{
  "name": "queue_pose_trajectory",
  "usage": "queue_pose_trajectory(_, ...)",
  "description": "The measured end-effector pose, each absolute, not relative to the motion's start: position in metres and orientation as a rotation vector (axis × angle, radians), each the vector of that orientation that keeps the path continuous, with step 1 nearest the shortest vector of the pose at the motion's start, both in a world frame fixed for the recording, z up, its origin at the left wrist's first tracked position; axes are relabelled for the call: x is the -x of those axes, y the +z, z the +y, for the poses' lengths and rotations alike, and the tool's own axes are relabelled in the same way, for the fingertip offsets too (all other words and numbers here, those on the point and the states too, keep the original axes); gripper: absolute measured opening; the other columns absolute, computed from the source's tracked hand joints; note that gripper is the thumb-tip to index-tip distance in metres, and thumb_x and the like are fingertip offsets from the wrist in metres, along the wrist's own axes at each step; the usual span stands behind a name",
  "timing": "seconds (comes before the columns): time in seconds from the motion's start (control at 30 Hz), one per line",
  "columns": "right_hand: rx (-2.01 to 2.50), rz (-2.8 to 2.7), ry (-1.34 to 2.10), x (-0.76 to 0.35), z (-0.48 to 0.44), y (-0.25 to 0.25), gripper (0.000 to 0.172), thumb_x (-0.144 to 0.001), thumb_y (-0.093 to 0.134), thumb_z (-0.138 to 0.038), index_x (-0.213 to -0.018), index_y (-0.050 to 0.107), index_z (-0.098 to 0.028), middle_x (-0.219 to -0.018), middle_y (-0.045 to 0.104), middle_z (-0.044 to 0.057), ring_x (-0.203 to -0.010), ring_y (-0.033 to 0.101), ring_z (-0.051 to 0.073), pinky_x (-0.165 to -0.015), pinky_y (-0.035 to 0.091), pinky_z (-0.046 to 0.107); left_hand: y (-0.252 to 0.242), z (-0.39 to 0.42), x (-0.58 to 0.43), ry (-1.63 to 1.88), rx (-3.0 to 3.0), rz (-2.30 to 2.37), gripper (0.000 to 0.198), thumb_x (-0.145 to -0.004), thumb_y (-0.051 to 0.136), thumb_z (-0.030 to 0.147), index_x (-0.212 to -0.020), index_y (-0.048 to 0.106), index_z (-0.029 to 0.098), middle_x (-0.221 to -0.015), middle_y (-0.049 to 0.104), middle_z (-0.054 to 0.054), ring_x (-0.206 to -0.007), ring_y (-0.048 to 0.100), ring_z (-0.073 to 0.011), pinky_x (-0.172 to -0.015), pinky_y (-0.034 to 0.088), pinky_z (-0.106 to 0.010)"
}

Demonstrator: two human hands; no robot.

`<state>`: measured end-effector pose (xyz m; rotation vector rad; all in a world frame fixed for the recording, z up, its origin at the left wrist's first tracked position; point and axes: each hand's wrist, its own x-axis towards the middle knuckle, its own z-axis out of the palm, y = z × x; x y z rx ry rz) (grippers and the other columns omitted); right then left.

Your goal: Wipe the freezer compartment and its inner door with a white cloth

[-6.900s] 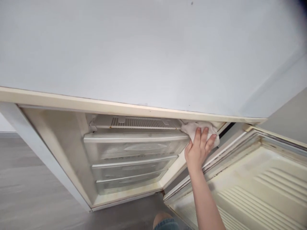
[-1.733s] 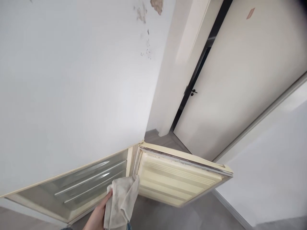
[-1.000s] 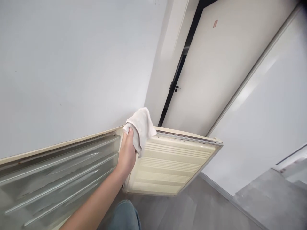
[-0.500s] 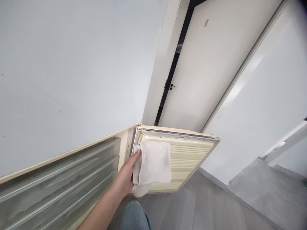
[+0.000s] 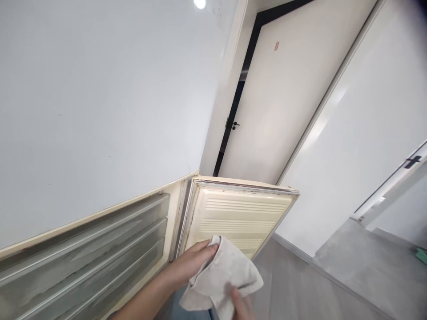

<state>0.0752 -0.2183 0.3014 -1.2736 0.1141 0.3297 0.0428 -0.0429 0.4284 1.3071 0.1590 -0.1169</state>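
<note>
Cloth being regripped in front of the open freezer door

The left hand [image 5: 191, 264] pinches the upper edge of the cloth [image 5: 222, 278] with fingers closed on it, just below the freezer door [image 5: 240, 213]; the right hand [image 5: 242, 304], mostly out of frame, touches the cloth's lower edge, its grip unclear; next likely calls for refolding to a clean face

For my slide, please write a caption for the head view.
Both hands, left and right, hold a cloth before the open freezer door.

Left hand [image 5: 191, 264] extended from lower left, fingers curled in a grip; right hand [image 5: 242, 304] fingertips raised at bottom edge.
</note>
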Motion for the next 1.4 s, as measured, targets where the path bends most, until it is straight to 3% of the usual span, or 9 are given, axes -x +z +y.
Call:
queue_pose_trajectory(0.13, 1.041, 0.152, 0.368, -0.094, -0.214, 0.333, 0.084, -0.062, 0.081, -0.053, -0.135, 0.055, -0.019, -0.125, 0.067, 0.009, -0.127, 0.055, 0.030, -0.099, 0.053, 0.042, 0.446, -0.023, -0.047, -0.083, -1.641, -0.042, 0.041, -0.082, 0.061, 0.051, -0.110, 0.071, 0.023, -0.114, 0.074, -0.008, -0.110, 0.064, -0.0286, -0.095, 0.049, -0.038)
queue_pose_trajectory(0.3, 1.068, 0.302, 0.054, -0.130, -0.245, 0.381, 0.087, -0.063, 0.078, -0.046, -0.140, 0.048, -0.021, -0.136, 0.060, 0.005, -0.131, 0.050, 0.026, -0.092, 0.056, 0.033, 0.501, 0.008, -0.091, 0.212, -2.065, -0.239, 0.046, -0.091, 0.047, 0.044, -0.130, 0.058, 0.024, -0.139, 0.061, -0.008, -0.125, 0.057, -0.0241, -0.106, 0.044, -0.036)
queue_pose_trajectory(0.5, 1.277, 0.331, -0.518, -0.164, -0.233, 0.416, 0.073, -0.076, 0.063, -0.055, -0.136, 0.052, -0.015, -0.145, 0.051, 0.011, -0.134, 0.047, 0.026, -0.113, 0.038, 0.034, 0.548, 0.025, -0.200, 0.416, -2.468, -0.252, 0.040, -0.092, 0.042, 0.031, -0.124, 0.060, 0.016, -0.137, 0.060, -0.015, -0.129, 0.050, -0.0261, -0.112, 0.033, -0.039)
queue_pose_trajectory(0.6, 1.491, 0.065, -0.838, -0.177, -0.198, 0.417, 0.071, -0.085, 0.054, -0.052, -0.140, 0.046, -0.008, -0.145, 0.048, 0.018, -0.136, 0.044, 0.029, -0.114, 0.034, 0.041, 0.551, 0.028, -0.235, 0.267, -2.579, -0.129, 0.034, -0.094, 0.044, 0.037, -0.106, 0.066, 0.014, -0.119, 0.070, -0.014, -0.114, 0.061, -0.0240, -0.104, 0.042, -0.047)
queue_pose_trajectory(0.7, 1.736, -0.467, -1.165, -0.192, -0.154, 0.407, 0.063, -0.090, 0.045, -0.030, -0.149, 0.032, -0.010, -0.152, 0.039, 0.019, -0.144, 0.032, 0.027, -0.117, 0.026, 0.048, 0.547, 0.029, -0.247, 0.135, -2.668, -0.056, 0.038, -0.093, 0.046, 0.045, -0.087, 0.068, 0.015, -0.102, 0.073, -0.009, -0.101, 0.065, -0.0210, -0.098, 0.047, -0.046)
queue_pose_trajectory(0.8, 2.027, -0.992, -1.207, -0.205, -0.112, 0.395, 0.071, -0.081, 0.044, -0.014, -0.151, 0.030, -0.015, -0.155, 0.035, 0.014, -0.148, 0.021, 0.026, -0.119, 0.016, 0.048, 0.546, 0.030, -0.251, 0.088, -2.723, -0.053, 0.039, -0.092, 0.047, 0.047, -0.085, 0.068, 0.016, -0.099, 0.073, -0.006, -0.100, 0.065, -0.0197, -0.098, 0.047, -0.044)
queue_pose_trajectory(0.9, 2.195, -1.188, -1.164, -0.214, -0.088, 0.385, 0.080, -0.075, 0.051, -0.019, -0.151, 0.029, -0.013, -0.158, 0.030, 0.013, -0.149, 0.013, 0.030, -0.120, 0.010, 0.048, 0.545, 0.031, -0.254, 0.071, -2.764, -0.046, 0.042, -0.093, 0.044, 0.050, -0.086, 0.067, 0.016, -0.095, 0.073, -0.006, -0.095, 0.065, -0.0187, -0.095, 0.048, -0.042)
queue_pose_trajectory(1.23, 1.985, -1.152, -1.450, -0.246, -0.128, 0.389, 0.051, -0.088, 0.040, -0.032, -0.135, 0.049, -0.014, -0.133, 0.057, 0.011, -0.134, 0.038, 0.024, -0.113, 0.018, 0.041, 0.543, 0.032, -0.251, 0.118, -2.773, -0.105, 0.043, -0.087, 0.037, 0.049, -0.071, 0.064, 0.020, -0.081, 0.071, -0.007, -0.073, 0.058, -0.0184, -0.071, 0.042, -0.033)
queue_pose_trajectory(1.4, 2.007, -0.914, -1.680, -0.275, -0.189, 0.386, 0.042, -0.090, 0.040, -0.032, -0.124, 0.054, -0.013, -0.117, 0.061, 0.015, -0.120, 0.046, 0.027, -0.106, 0.025, 0.043, 0.547, 0.029, -0.245, 0.101, -2.755, -0.132, 0.042, -0.085, 0.034, 0.050, -0.058, 0.051, 0.022, -0.065, 0.060, -0.004, -0.065, 0.053, -0.0192, -0.064, 0.036, -0.032)
